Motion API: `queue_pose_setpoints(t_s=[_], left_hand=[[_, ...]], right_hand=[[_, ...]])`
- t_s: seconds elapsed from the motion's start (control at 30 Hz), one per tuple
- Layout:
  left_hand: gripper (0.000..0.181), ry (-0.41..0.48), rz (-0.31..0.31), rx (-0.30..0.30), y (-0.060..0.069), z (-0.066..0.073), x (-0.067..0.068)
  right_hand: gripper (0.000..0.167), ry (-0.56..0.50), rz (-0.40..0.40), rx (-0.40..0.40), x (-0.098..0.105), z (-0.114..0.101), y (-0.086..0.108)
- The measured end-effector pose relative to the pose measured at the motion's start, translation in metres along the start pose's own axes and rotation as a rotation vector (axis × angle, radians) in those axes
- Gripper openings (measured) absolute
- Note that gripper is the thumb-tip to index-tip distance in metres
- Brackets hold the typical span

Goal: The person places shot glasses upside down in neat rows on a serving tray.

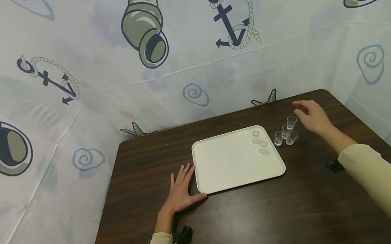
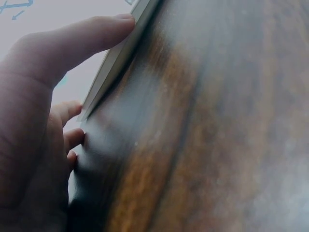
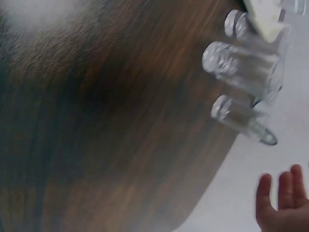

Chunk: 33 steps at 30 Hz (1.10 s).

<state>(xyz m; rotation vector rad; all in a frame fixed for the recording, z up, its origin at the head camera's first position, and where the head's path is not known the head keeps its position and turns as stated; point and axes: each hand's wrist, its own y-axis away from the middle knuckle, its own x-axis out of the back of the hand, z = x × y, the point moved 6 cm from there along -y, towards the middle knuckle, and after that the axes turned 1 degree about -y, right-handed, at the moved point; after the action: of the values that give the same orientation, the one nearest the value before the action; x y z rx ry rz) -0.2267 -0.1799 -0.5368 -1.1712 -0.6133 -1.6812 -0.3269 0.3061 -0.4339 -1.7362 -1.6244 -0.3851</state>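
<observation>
A white rectangular tray point(image 1: 232, 164) lies on the dark wooden table. My left hand point(image 1: 179, 197) is spread at its near left corner, with the thumb along the front edge and fingers by the left side. The left wrist view shows the thumb point(image 2: 91, 31) against the tray's rim. Two small clear glasses stand on the tray's right part, seemingly upside down: a rear one point(image 1: 255, 133) and a front one point(image 1: 263, 144). Several clear shot glasses point(image 1: 286, 132) are clustered upright right of the tray. Just beyond them my right hand point(image 1: 312, 117) hovers, fingers loosely bent, holding nothing.
The brown table point(image 1: 249, 216) has rounded far corners. A printed cloth point(image 1: 108, 48) with shells and anchors hangs behind it and along both sides. Black wrist devices sit on the left wrist point(image 1: 182, 236) and the right wrist point(image 1: 334, 165).
</observation>
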Motion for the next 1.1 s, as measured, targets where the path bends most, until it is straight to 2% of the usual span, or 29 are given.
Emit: queue_pose_setpoints(t_s=[0.23, 0.4, 0.77, 1.1], left_hand=[[0.107, -0.022, -0.026, 0.021, 0.001, -0.002, -0.001], [0.106, -0.015, -0.024, 0.020, 0.001, -0.001, -0.001], [0.107, -0.012, -0.018, 0.011, 0.001, 0.000, 0.000], [0.107, -0.020, -0.029, 0.024, 0.001, -0.002, 0.000]], right_hand=[[0.054, 0.019, -0.214, -0.151, -0.009, 0.035, 0.006], [0.062, 0.000, -0.297, -0.199, -0.016, 0.047, 0.011], [0.066, -0.025, -0.300, -0.250, -0.031, 0.058, 0.015], [0.062, -0.019, -0.261, -0.228, -0.035, 0.058, 0.011]])
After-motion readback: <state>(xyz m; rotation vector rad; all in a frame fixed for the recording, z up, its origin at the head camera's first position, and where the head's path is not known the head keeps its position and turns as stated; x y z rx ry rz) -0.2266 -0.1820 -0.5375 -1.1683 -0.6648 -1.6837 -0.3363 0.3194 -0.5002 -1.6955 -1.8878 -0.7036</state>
